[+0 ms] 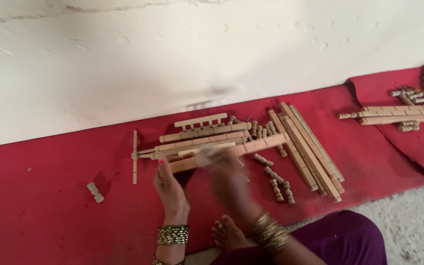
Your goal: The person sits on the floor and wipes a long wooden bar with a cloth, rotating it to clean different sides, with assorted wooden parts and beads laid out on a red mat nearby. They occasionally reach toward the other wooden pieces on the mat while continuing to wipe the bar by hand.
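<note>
Head view: both hands, left (170, 184) and right (226, 172), grip wooden slat (251, 146).

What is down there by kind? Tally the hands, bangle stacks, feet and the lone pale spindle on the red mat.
Left hand, right hand: 2
Bangle stacks: 2
Foot: 1
Lone spindle: 1
Total: 6

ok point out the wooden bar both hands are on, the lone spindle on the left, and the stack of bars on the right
long wooden bar (261, 144), head view, bare stretch right of the hands
small turned spindle (95, 192), head view, its middle
stack of wooden bars (310, 152), head view, middle of the top bar
</note>
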`<state>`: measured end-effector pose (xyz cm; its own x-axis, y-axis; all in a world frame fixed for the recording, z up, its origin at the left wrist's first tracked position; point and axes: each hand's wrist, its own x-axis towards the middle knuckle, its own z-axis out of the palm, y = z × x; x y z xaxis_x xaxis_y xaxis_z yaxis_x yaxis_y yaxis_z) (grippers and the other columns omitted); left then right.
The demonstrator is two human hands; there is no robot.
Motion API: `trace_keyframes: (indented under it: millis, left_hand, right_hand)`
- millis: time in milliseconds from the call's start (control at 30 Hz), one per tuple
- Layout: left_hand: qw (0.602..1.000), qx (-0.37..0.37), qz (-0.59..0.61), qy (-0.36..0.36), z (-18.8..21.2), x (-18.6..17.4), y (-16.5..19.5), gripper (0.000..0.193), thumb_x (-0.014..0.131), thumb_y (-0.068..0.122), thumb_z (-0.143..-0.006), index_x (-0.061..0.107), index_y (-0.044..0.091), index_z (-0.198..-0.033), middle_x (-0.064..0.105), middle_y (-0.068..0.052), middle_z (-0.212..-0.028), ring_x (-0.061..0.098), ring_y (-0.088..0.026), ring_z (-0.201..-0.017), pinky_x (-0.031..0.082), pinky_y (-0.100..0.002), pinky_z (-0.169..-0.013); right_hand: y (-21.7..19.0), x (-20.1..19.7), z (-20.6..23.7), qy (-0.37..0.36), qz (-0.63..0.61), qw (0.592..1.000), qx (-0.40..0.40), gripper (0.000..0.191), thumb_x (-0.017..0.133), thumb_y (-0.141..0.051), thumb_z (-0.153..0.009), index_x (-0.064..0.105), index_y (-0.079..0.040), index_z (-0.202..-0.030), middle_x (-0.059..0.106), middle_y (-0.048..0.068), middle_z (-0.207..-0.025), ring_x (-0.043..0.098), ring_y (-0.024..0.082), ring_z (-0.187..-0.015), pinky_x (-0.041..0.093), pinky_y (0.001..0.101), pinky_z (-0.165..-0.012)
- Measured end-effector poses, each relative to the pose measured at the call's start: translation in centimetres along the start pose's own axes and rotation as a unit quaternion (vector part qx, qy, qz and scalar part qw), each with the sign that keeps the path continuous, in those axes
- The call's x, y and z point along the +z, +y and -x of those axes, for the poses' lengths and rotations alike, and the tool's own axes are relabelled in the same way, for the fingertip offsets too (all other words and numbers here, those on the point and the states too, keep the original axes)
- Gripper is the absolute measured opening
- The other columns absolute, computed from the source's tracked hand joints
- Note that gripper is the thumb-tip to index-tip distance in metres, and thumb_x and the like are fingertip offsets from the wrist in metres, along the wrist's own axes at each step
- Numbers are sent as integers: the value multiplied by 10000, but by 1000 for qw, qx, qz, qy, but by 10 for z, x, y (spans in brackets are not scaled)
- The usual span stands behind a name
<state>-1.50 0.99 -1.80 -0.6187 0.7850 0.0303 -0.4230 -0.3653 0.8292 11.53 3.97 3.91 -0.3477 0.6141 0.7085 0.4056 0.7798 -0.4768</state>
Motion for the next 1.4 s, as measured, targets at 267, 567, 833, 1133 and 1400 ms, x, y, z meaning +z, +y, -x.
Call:
trace_keyframes:
  millis: [267,567,833,1133,1400]
  left_hand:
    - [992,-76,-22,98,0,-3,-6,428,468,438,-1027,602,36,-964,663,-162,-974,688,-276,-882,638,-411,-757]
    - [995,1,90,50,-6,4,18,408,510,442,-988,603,46,-957,718,-207,-979,718,-316,-937,641,-407,-787]
    - [1000,0,6,1,12,5,-11,495,475,447,-1037,636,-17,-978,684,-189,-994,689,-251,-864,632,-331,-745]
    - [991,-73,12,111,-7,-8,5,411,457,435,-1017,595,55,-942,688,-198,-969,719,-277,-858,657,-390,-749]
    - [998,-30,50,-29,-9,-7,11,383,455,383,-1029,600,38,-949,705,-230,-1040,715,-322,-989,639,-419,-819]
  right_hand:
    - [13,18,19,24,38,996,-74,357,586,93,-848,667,-99,-1138,650,60,-1138,626,166,-1019,605,216,-726]
    - [100,-55,-6,150,303,938,80,172,678,-78,-919,733,-159,-1061,669,68,-804,543,137,-618,440,231,-414]
    - [-9,18,18,42,3,999,-33,137,632,-60,-952,663,-103,-1078,662,63,-1009,624,116,-857,576,208,-628]
    - [62,-33,-16,-189,168,842,477,331,483,-210,-1108,751,-89,-955,691,40,-763,594,173,-631,489,247,-483]
    - [143,-92,10,42,-305,846,436,184,562,-65,-904,708,-101,-1010,707,76,-863,671,116,-704,623,255,-639]
